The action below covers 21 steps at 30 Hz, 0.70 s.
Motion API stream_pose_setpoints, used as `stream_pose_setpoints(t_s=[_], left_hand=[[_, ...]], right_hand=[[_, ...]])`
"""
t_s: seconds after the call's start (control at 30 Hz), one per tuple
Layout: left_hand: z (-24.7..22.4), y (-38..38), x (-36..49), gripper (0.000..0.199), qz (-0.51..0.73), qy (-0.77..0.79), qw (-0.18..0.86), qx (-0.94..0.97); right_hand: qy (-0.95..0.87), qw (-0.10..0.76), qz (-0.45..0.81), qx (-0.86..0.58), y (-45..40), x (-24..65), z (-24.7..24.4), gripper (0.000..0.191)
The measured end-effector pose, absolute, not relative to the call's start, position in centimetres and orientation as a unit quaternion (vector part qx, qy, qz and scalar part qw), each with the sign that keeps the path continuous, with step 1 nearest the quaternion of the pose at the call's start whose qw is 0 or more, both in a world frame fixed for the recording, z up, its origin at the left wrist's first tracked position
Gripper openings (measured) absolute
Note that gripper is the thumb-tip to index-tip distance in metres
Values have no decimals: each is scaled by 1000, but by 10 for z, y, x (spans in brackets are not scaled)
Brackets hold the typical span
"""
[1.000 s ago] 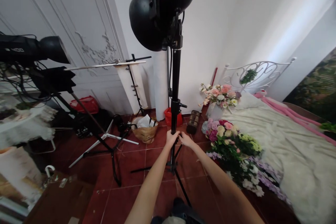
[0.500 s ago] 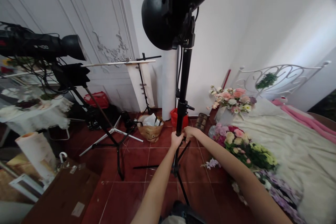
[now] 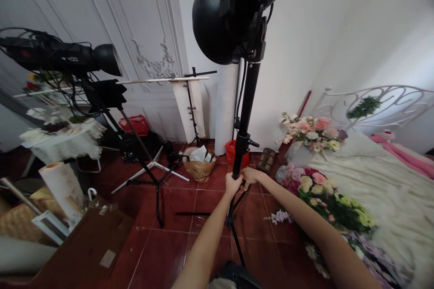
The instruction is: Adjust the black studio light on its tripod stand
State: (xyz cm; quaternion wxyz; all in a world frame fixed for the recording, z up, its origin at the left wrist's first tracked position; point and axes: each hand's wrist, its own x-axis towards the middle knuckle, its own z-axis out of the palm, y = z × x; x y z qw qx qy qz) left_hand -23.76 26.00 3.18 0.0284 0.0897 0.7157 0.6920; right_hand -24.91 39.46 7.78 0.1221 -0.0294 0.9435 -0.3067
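Observation:
A black light stand rises in front of me, leaning slightly right at its top. It carries a large round black lamp, and a thin cable hangs beside the pole. Low on the pole, my left hand is wrapped round the black tube. My right hand is closed at the right side of the pole, just by a clamp; its fingertips are partly hidden. A knob sticks out from a collar above both hands. The stand's legs spread over the red tiles below.
To the left stands another black light on a tripod, near a white-draped table. A basket and a red bag lie beyond the stand. Flowers and a bed are at the right; a brown box is lower left.
The view has turned slightly left, so the scene sits farther right. Both hands stay on the pole at about the same place.

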Motion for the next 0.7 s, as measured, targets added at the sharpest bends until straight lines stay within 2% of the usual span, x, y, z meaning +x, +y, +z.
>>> stream_pose_setpoints(t_s=[0.1,0.23,0.4,0.57,0.7], left_hand=[[29,262,-239,22,687,721,3,86],[22,264,-242,25,686,721,-16,96],[20,265,-243,23,686,721,-21,91],[22,265,-243,25,693,715,-3,87],[22,266,-244,24,699,711,2,78]], right_hand=[[971,129,-182,-81,393,-238,75,34],[993,54,-81,-63,386,-210,61,34],[996,-1,-82,-30,377,-185,39,30],[998,26,-62,-19,377,-201,40,41],[995,72,-71,-21,373,-213,39,30]])
